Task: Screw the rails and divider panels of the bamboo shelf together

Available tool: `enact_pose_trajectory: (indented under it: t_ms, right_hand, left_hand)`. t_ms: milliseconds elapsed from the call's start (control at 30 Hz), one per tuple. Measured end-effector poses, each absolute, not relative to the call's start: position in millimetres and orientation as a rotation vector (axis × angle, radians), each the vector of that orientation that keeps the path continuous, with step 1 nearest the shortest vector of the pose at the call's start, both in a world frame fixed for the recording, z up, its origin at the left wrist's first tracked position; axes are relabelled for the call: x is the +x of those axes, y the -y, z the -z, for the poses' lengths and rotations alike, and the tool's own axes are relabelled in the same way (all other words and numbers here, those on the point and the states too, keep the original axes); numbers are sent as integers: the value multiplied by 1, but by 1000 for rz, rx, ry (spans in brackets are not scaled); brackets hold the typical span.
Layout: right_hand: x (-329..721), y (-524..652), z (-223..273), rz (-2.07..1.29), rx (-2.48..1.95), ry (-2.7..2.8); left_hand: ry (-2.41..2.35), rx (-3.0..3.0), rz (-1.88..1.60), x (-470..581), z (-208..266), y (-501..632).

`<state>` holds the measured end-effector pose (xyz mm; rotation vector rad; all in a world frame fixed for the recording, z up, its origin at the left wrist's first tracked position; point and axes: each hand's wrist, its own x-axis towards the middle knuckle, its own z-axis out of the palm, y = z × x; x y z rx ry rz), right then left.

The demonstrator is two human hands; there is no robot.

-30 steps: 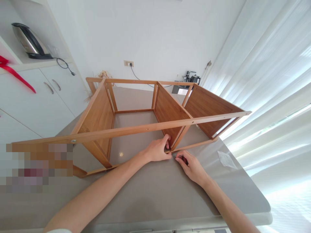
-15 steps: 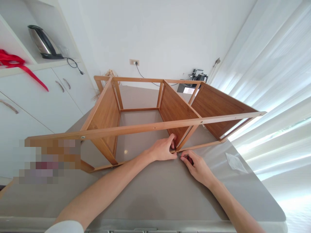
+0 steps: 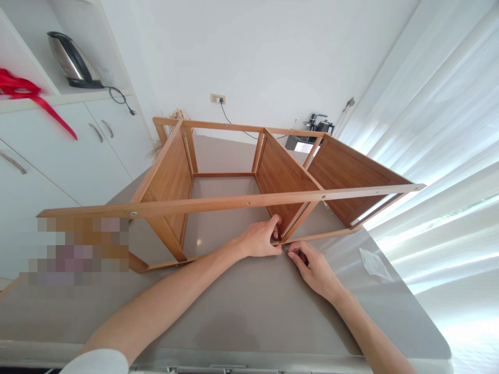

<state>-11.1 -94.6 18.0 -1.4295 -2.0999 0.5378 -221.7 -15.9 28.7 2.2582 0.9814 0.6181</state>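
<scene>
The left hand (image 3: pixel 261 240) is pinching the wooden frame (image 3: pixel 234 204); at that hand's four o'clock, the right hand (image 3: pixel 314 265) is pinching a small metal tool (image 3: pixel 286 249)

Shelf frame (image 3: pixel 241 203) on tbl (image 3: pixel 234 306); kettle (image 3: pixel 72 61) far L; curtain (image 3: pixel 448 150) far R; wall (image 3: pixel 273 57) bhnd.
</scene>
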Motion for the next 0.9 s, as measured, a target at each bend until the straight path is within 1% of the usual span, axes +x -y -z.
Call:
enact_pose_trajectory:
  t_ms: [267, 500, 767, 900]
  right_hand:
    - [-13, 94, -20, -480, -1327, 2188]
    - [-13, 95, -20, -499, -1408, 2145]
    - [-14, 92, -29, -470, -1310, 2267]
    - [-15, 92, -30, -457, -1340, 2255]
  left_hand:
    - [-962, 2263, -586, -223, -33, 17]
    - [-956, 2261, -593, -224, -32, 17]
    - [-941, 2257, -599, -224, -33, 17]
    - [-960, 2256, -575, -224, -32, 16]
